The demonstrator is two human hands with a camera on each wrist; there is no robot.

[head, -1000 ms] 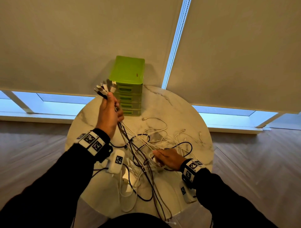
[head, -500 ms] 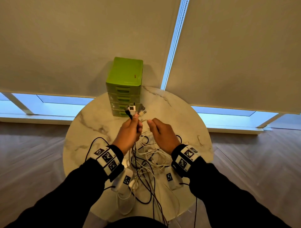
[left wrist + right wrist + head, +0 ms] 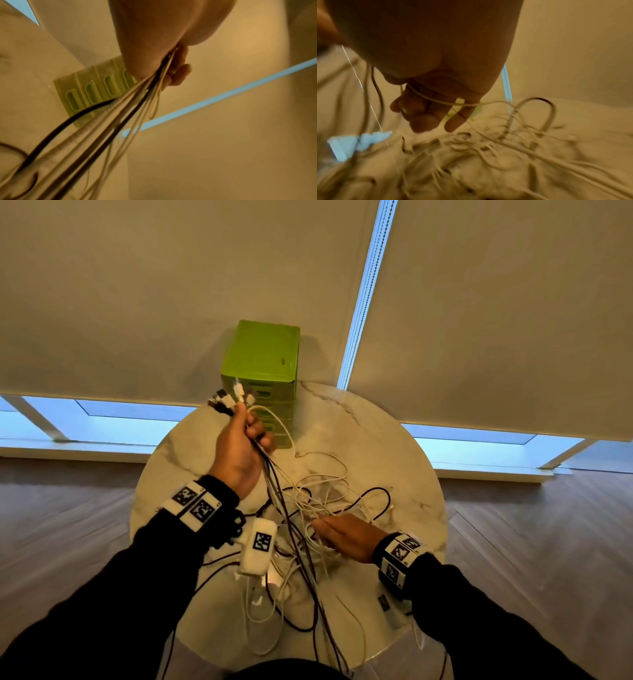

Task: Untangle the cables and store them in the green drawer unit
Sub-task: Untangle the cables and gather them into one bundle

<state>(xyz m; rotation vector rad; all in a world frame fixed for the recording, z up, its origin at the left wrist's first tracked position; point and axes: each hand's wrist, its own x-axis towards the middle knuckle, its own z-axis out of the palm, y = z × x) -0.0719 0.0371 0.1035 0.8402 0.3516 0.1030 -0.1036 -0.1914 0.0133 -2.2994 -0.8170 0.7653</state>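
Observation:
My left hand (image 3: 245, 436) is raised in front of the green drawer unit (image 3: 262, 354) and grips a bundle of black and white cables (image 3: 274, 474). Their plug ends (image 3: 229, 400) fan out above my fist. In the left wrist view the fingers (image 3: 178, 73) curl round the strands, with the closed drawer fronts (image 3: 89, 92) behind. The strands run down into a tangle (image 3: 329, 498) on the round marble table (image 3: 376, 433). My right hand (image 3: 342, 534) lies low on that tangle, fingers loose (image 3: 428, 115), and a thin white cable crosses them.
The drawer unit stands at the table's far edge against drawn roller blinds, with a bead chain (image 3: 363, 296) hanging to its right. Cable loops trail over the near edge of the table. A white tagged pack (image 3: 259, 546) hangs under my left wrist. Wooden floor surrounds the table.
Half a second ago both hands met at the plug ends near the drawers. Since then my left hand has lifted the bundle up and left, and my right hand has dropped back onto the tangle.

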